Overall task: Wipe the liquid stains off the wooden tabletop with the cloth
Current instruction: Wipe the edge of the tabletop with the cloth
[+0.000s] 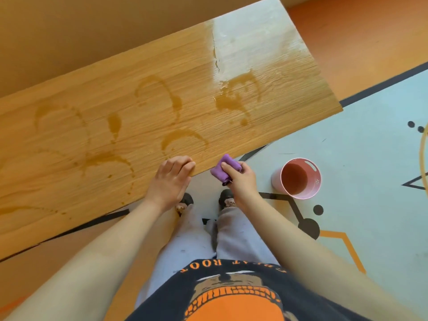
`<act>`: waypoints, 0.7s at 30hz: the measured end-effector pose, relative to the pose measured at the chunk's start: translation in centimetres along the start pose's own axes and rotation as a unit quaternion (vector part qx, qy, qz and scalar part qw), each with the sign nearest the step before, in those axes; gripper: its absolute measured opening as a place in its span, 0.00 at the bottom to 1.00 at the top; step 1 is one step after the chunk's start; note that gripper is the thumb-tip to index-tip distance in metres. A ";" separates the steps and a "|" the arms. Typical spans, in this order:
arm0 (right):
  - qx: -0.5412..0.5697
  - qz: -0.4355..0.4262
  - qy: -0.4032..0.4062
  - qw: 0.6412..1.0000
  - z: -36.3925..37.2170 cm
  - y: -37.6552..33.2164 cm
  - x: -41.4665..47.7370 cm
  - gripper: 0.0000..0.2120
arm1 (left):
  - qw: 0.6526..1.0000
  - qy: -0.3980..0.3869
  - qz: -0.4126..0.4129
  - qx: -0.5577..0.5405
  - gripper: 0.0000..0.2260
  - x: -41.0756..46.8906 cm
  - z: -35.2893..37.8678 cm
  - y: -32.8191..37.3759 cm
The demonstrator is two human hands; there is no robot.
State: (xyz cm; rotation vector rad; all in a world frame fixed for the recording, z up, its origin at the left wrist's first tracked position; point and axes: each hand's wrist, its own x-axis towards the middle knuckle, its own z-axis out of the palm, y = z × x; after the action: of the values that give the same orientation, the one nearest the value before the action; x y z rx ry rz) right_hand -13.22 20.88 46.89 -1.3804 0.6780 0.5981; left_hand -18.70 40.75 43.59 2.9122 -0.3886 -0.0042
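A wooden tabletop (139,126) runs slantwise across the view, marked with several brown liquid stains (234,100) in curved streaks and puddles. My left hand (172,177) rests on the tabletop's near edge, fingers curled over it. My right hand (238,179) grips a small folded purple cloth (223,169), held just off the table's near edge, above the floor. The cloth touches no stain.
A pink cup (298,178) stands on the pale patterned floor mat (361,144) to the right of my right hand. My legs and shoes are right below the table edge. An orange wall lies behind the table.
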 end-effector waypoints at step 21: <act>0.102 -0.059 0.209 0.971 4.0 2.4 -0.1 0.06 | 0.994 0.034 -0.056 -0.090 0.19 -10.7 -4.4 -7.2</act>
State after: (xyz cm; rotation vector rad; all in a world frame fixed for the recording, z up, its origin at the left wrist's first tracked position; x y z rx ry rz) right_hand -14.72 25.07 45.59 -1.3525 0.9581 0.1343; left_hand -27.03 51.22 46.17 2.7425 -0.2021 0.0403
